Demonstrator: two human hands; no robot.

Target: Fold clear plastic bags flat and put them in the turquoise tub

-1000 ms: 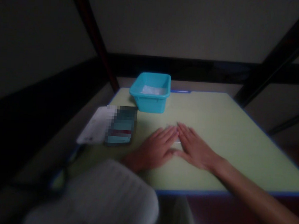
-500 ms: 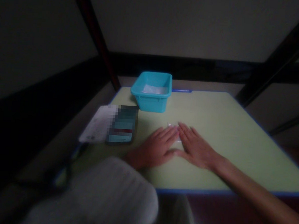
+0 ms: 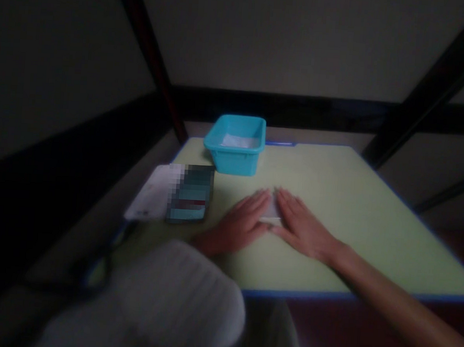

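A small, flat, whitish piece (image 3: 271,210) with a shiny near edge lies on the table (image 3: 333,190); it may be plastic or paper, and my hands cover much of it. My left hand (image 3: 241,221) rests on its left side, palm down with the fingers stretched out. On its right side my right hand (image 3: 302,226) lies flat as well, fingers extended and pointing away from me. The two thumbs almost meet at the piece's near side, and a narrow gap between the fingers shows its middle.
Behind my hands stands a turquoise plastic basket (image 3: 235,160) with whitish sheets (image 3: 239,141) inside. At the left edge lie a white paper (image 3: 150,194) and a dark, partly pixelated device (image 3: 191,194). My raised knee (image 3: 177,301) is close to the table's near left edge.
My left hand has slid slightly left, so the gap between the hands is wider and more of the whitish piece shows. My right hand stays nearly in place.
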